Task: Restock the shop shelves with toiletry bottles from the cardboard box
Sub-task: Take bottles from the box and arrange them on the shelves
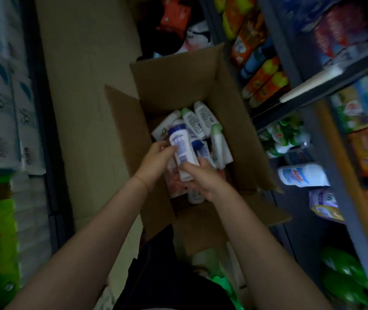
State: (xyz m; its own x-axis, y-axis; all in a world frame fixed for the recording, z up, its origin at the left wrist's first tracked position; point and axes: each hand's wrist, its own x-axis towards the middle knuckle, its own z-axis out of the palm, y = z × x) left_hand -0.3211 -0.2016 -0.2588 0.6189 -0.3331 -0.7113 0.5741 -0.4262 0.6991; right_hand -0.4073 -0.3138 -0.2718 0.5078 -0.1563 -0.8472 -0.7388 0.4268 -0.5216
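**Hands on a bottle over the open box**

Shelves [308,70] run down the right side, packed with orange and yellow packets, green bags and a white bottle lying on its side [302,175] on a lower level. Stacked white packs [2,113] fill the left side, with green bags below them. Between the two lies a narrow strip of pale floor [84,86], and most of its middle is taken up by the cardboard box [178,81].

The box stands open, its four flaps spread outward; the right flap lies close against the shelf edge, the left flap juts over the floor. The far half of the box is bare cardboard. The near half holds a loose pile of white toiletry bottles [203,121], some with green caps, lying at mixed angles.

Above that pile, a white bottle with a blue cap [181,148] is tilted, cap pointing away. The left hand [156,162] curls around its left side, fingertips on the label. The right hand [200,175] grips the bottle's lower end with fingers wrapped round it, and seems to hold further bottles beneath, though blur hides how many.
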